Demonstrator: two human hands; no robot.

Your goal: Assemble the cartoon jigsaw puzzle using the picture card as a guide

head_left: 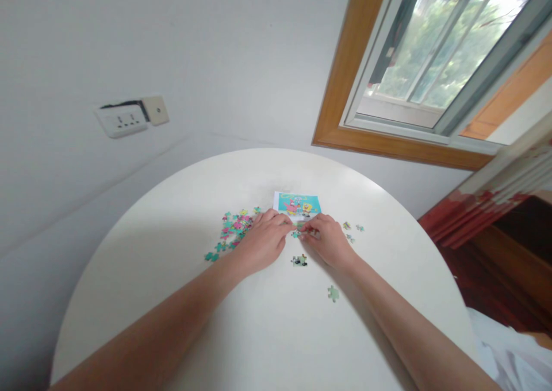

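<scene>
Both my hands meet near the middle of a round white table [172, 299]. My left hand [263, 238] and my right hand [330, 240] are closed in pinches on small jigsaw pieces [298, 230] held between their fingertips. Just beyond them lies a colourful cartoon reference picture [297, 202]. A pile of loose teal and pink puzzle pieces [233, 230] sits left of my left hand. A small joined cluster of pieces [299, 260] lies between my wrists, and one single green piece [332, 293] lies nearer to me.
A few stray pieces [352, 230] lie right of my right hand. A wall socket and switch [129, 118] are on the white wall behind the table. A wood-framed window [431, 63] is at upper right, with striped fabric [495, 195] and dark furniture below it.
</scene>
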